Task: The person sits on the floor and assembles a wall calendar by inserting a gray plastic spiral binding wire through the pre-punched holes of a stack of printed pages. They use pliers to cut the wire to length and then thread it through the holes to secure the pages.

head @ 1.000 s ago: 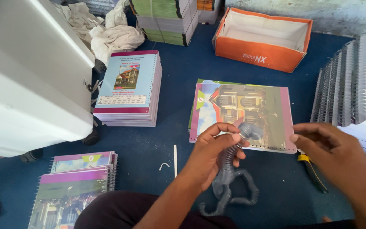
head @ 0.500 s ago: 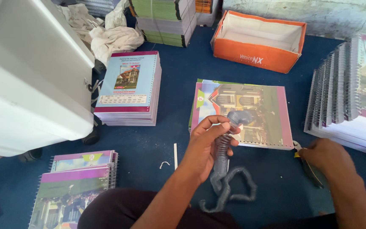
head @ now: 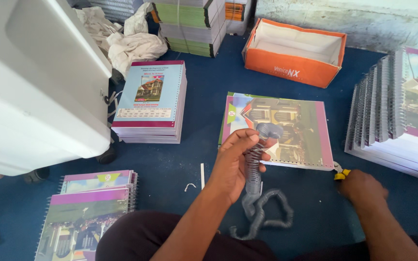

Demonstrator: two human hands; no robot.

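My left hand (head: 235,162) holds a long grey wire spiral coil (head: 255,164) upright; its lower part curls on the blue floor (head: 267,215). Just beyond it lies an unbound notebook (head: 291,128) with a colourful house cover and punched holes along its near edge. My right hand (head: 363,187) rests low on the floor at the right, closed over a yellow-handled pair of pliers (head: 339,173) beside the notebook's corner.
A stack of unbound notebooks (head: 151,104) sits left of centre. Bound spiral notebooks lie at lower left (head: 90,212) and fanned at right (head: 397,111). An orange cardboard box (head: 296,60) stands at the back. A white machine (head: 35,82) fills the left.
My right hand left the coil and dropped right to the pliers on the floor. My left hand kept the coil, lifting it slightly.
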